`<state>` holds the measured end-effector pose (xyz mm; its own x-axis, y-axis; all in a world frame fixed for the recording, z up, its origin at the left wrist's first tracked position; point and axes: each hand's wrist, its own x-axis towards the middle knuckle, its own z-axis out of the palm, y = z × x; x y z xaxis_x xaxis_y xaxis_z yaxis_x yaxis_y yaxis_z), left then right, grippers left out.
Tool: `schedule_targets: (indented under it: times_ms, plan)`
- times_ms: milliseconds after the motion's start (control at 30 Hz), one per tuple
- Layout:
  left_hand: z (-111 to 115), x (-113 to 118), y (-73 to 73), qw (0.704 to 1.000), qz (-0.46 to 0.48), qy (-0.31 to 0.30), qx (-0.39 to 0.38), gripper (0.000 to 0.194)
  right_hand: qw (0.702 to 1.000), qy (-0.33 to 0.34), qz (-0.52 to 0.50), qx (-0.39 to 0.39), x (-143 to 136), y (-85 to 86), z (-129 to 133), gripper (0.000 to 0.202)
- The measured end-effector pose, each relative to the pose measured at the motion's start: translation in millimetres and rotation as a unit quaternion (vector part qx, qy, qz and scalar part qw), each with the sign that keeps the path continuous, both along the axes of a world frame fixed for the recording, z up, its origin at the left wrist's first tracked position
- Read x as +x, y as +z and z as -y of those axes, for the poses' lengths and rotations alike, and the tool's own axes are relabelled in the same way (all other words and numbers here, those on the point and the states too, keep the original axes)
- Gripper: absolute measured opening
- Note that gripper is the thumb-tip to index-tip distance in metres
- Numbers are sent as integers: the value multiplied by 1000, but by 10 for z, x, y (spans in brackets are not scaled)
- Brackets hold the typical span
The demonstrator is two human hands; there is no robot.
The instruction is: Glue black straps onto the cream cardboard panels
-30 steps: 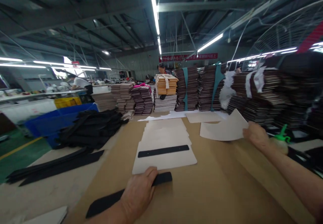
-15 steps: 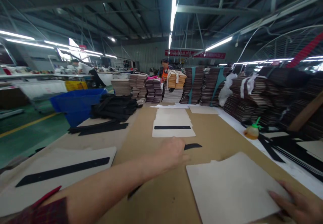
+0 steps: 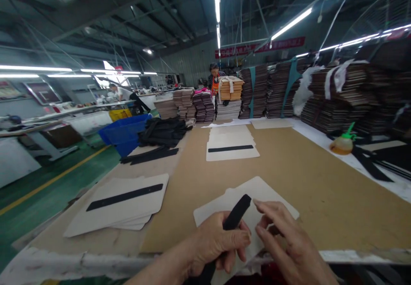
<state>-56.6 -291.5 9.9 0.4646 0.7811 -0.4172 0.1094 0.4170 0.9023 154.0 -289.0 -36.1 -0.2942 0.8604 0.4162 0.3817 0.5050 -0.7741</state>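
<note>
My left hand (image 3: 221, 238) is closed around a black strip (image 3: 236, 212). The strip's upper end sticks out past the thumb, and its lower end hangs below the hand at the table's front edge. Just right of that upper end is my right hand (image 3: 289, 238), its fingers bent and apart, holding nothing that I can see. Under both hands lies an off-white panel (image 3: 263, 188), partly hidden by them and reaching over the front edge. Farther off, another off-white panel (image 3: 231, 137) carries a black strip (image 3: 230, 148) lying across it.
Several off-white panels (image 3: 135, 210) lie at left with a black strip on top. Behind them are a pile of black strips (image 3: 165, 130) and a blue bin (image 3: 123, 133). Tall stacks (image 3: 253, 94) line the back. A bottle with a green tip (image 3: 343, 143) stands at right.
My left hand has drawn back from the table's middle to the front, bringing a black strip. My right hand has moved left, and the loose panel is nearer the front edge. The view has shifted.
</note>
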Motion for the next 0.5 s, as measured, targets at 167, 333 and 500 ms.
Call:
schedule_targets:
  times_ms: [167,333,500]
  plan:
    - [26,114,-88,999,38,-9,3,57,999,-3,-50,-17,-193,22,11,35]
    - [28,149,-147,999,51,15,-12,64,994,-35,-95,-51,-76,76,-42,21]
    - [51,-20,-134,998,43,35,-37,60,980,-81,-167,-75,136,109,-90,26]
